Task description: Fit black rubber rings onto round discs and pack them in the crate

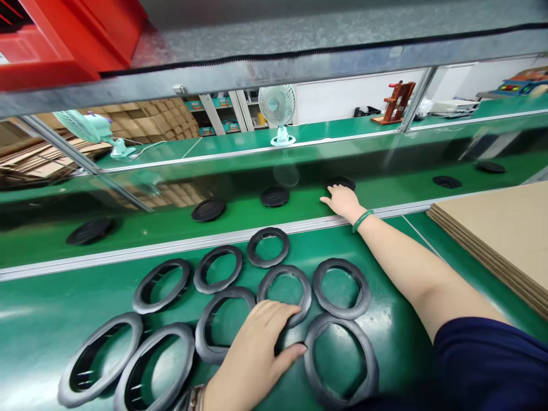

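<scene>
Dark grey plastic rings lie in loose rows on the green table, among them a ring at the right and a large ring nearer me. My left hand is over the rings, thumb apart from the fingers; its fingertips overlap a middle ring, and whether they press on it I cannot tell. Across the metal rail, my right hand reaches onto the green belt. Its fingers are stretched out over a black disc, partly covering it, with the thumb out to the side.
More black discs, such as one disc, are spaced along the belt. Flat cardboard sheets are stacked at the right. A metal shelf with a red bin overhangs. Fans stand behind.
</scene>
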`<state>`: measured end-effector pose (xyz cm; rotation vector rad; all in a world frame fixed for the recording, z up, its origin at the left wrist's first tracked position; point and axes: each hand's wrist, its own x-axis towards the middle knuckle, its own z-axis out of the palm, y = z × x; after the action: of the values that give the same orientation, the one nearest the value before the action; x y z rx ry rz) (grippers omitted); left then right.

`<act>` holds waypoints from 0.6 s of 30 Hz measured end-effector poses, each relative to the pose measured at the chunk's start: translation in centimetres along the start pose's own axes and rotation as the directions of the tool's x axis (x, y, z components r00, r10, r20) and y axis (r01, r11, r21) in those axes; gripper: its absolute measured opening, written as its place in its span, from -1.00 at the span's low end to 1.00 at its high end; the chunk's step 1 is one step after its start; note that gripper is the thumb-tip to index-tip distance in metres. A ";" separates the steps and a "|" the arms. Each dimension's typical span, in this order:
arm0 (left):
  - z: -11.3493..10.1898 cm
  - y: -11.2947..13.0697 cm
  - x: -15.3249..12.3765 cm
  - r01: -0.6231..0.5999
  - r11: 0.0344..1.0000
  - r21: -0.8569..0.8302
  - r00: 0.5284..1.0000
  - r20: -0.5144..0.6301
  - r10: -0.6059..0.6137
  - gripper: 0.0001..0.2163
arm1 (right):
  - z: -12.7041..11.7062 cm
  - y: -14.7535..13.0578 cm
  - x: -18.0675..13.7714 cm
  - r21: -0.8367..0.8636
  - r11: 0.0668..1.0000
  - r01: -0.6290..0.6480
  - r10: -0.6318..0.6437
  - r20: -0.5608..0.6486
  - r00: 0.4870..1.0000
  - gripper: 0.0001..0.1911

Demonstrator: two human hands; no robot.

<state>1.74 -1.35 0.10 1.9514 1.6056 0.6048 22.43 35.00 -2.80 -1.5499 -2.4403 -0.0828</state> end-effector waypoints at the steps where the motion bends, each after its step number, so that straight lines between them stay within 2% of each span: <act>1: 0.2 -0.1 0.0 0.012 1.000 0.016 1.000 -0.003 -0.012 -0.56 | 0.5 -0.5 -0.1 0.016 0.999 0.046 -0.045 -0.034 0.998 -0.45; 3: 0.4 -0.5 0.1 0.034 0.999 0.043 0.999 -0.021 -0.033 -0.55 | 1.1 -1.6 -0.4 0.056 0.988 0.147 -0.142 -0.088 0.986 -0.48; 5: 0.4 -0.8 0.0 0.027 0.999 0.033 0.999 -0.027 -0.026 -0.58 | 1.5 -2.3 -0.5 0.087 0.973 0.215 -0.207 -0.092 0.974 -0.48; 7: 0.1 -0.9 -0.1 0.069 0.994 -0.083 0.995 -0.072 -0.075 -0.67 | 1.9 -2.3 -0.3 0.107 0.965 0.240 -0.233 -0.079 0.969 -0.47; 8: -0.1 -0.8 -0.2 0.110 0.973 -0.204 0.986 -0.100 -0.133 -0.71 | 2.0 -2.2 -0.2 0.112 0.963 0.244 -0.237 -0.074 0.969 -0.47; 9: -0.3 -0.6 -0.2 0.146 0.920 -0.363 0.972 -0.118 -0.201 -0.74 | 2.2 -1.9 0.0 0.115 0.962 0.247 -0.240 -0.071 0.968 -0.46; 10: -0.4 -0.3 -0.1 0.165 0.826 -0.539 0.956 -0.117 -0.268 -0.77 | 2.3 -1.7 0.1 0.117 0.961 0.250 -0.243 -0.070 0.967 -0.46; 12: -0.7 0.1 0.1 0.145 0.539 -0.829 0.936 -0.062 -0.348 -0.81 | 2.7 -1.3 0.3 0.121 0.957 0.263 -0.255 -0.072 0.964 -0.45; 14: -0.8 0.4 0.5 0.129 0.280 -0.951 0.923 0.012 -0.385 -0.85 | 3.0 -1.1 0.5 0.126 0.952 0.278 -0.270 -0.073 0.960 -0.46; 16: -0.7 0.4 0.9 0.154 0.160 -0.975 0.902 0.073 -0.425 -0.86 | 3.3 -1.1 0.6 0.128 0.949 0.289 -0.282 -0.067 0.957 -0.49; 18: -0.5 0.4 1.2 0.192 0.145 -0.971 0.887 0.108 -0.450 -0.80 | 3.4 -1.3 0.7 0.127 0.945 0.301 -0.296 -0.058 0.953 -0.52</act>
<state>1.95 -0.21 0.75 0.5158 1.1210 1.2664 20.40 35.66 -5.83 -1.1038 -2.5730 -0.0024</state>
